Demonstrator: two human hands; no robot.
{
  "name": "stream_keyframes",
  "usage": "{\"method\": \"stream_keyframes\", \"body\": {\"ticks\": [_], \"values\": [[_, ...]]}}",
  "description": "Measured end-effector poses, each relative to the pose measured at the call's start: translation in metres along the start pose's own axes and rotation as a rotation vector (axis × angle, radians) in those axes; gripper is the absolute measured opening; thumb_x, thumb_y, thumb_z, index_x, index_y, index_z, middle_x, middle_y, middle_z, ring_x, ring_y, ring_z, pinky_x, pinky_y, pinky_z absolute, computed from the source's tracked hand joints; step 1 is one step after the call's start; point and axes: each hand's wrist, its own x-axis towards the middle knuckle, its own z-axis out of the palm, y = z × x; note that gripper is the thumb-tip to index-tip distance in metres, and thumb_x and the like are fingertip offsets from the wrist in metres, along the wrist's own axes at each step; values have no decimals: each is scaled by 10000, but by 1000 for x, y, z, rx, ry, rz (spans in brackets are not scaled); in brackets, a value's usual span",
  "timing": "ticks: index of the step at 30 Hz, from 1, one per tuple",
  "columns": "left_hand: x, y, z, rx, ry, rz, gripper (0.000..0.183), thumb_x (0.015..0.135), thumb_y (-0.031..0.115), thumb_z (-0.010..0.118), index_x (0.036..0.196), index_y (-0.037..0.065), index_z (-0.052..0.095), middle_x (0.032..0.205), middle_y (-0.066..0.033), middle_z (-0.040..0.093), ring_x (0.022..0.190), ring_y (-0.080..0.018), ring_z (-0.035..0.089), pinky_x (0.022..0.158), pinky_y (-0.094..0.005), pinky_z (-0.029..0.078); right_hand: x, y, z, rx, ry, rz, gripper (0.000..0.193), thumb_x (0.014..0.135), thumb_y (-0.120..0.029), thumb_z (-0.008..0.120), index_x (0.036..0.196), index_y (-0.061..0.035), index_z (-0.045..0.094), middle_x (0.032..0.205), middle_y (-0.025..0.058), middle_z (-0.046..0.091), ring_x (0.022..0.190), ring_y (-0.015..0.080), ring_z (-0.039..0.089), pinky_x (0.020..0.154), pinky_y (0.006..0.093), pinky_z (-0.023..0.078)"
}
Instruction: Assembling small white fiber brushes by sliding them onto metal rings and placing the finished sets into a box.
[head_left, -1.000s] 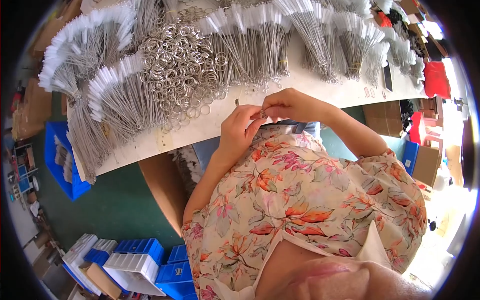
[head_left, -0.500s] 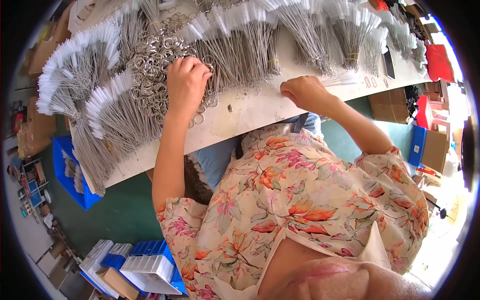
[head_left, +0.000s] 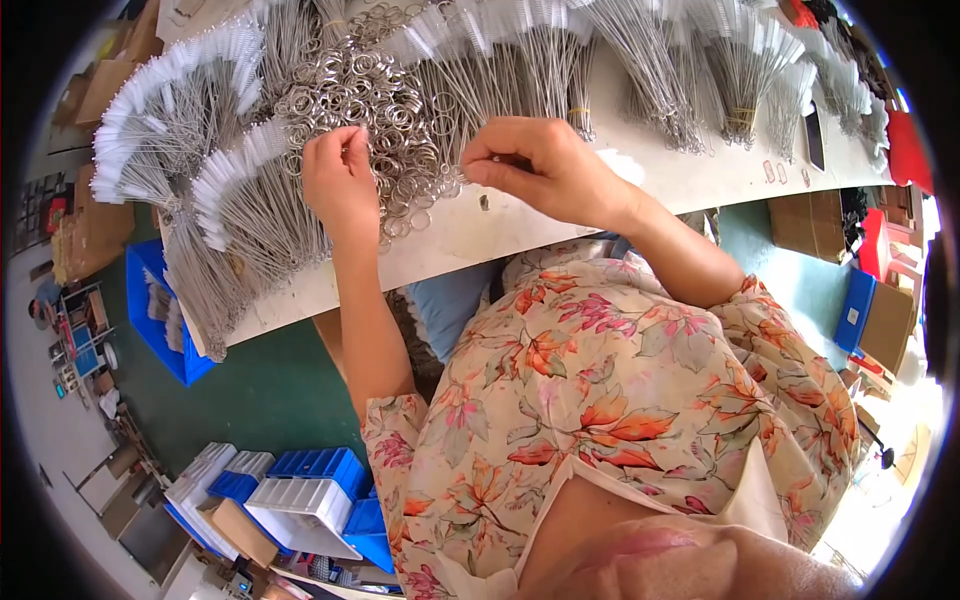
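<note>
My left hand [head_left: 341, 185] is at the near left edge of a heap of metal split rings [head_left: 365, 95]. Its fingers are curled in a pinch, and whatever is between them is too small to make out. To the right of the heap, my right hand [head_left: 555, 170] is closed with its fingertips pointing left, toward the rings. White bristles [head_left: 622, 165] show behind this hand, apparently the end of a wire brush in its grip; the hand hides most of the wire. Bundles of white-bristled wire brushes [head_left: 245, 200] lie beside my left hand.
More brush bundles [head_left: 650, 75] line the far side of the pale table [head_left: 450, 240]. A dark phone [head_left: 814, 140] lies at the right. Below the table's left end is a blue bin [head_left: 165, 320]; stacked white and blue crates [head_left: 305, 500] stand on the green floor.
My right hand has moved left toward the rings, white bristles now showing behind it. My left hand has drawn back toward me from the heap. The view has shifted slightly.
</note>
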Motion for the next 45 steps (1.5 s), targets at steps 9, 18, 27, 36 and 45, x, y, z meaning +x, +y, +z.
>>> {"method": "stream_keyframes", "body": {"ticks": [9, 18, 27, 36, 45], "values": [[4, 21, 20, -67, -234, 425, 125, 720, 105, 684, 843, 105, 659, 898, -28, 571, 849, -221, 518, 771, -339, 399, -46, 30, -25, -44, -34, 376, 133, 870, -105, 573, 904, 22, 596, 750, 24, 579, 674, 66, 510, 592, 215, 424], [14, 25, 24, -282, -128, 341, 99, 763, 108, 648, 831, 66, 590, 897, -52, 563, 755, -216, 501, 733, -341, 408, -36, 16, -28, 14, 1, 364, 148, 877, -122, 574, 917, 20, 591, 780, 15, 568, 667, 59, 478, 592, 212, 413], [-24, 85, -26, -1767, -329, -506, 147, 927, 137, 479, 995, 14, 522, 853, -44, 543, 728, -101, 487, 651, -244, 428, 3, -24, -1, 136, 85, -134, 117, 855, -92, 587, 880, 18, 617, 1007, 86, 577, 751, 112, 555, 631, 251, 469], [-38, 84, -37, -632, 79, 125, 141, 865, -32, 511, 994, -36, 568, 933, -81, 608, 818, -144, 591, 711, -247, 486, 2, -30, 7, 155, -16, -188, 83, 793, -59, 641, 861, -11, 634, 900, 114, 608, 813, 224, 606, 682, 302, 493], [-46, 81, -58, -1311, -114, -192, 191, 829, -52, 563, 1016, -39, 599, 940, -141, 629, 842, -147, 605, 708, -244, 504, -2, -42, 18, 34, -6, -306, 96, 761, -53, 675, 844, -26, 636, 877, 94, 608, 753, 238, 617, 612, 298, 504]]}}
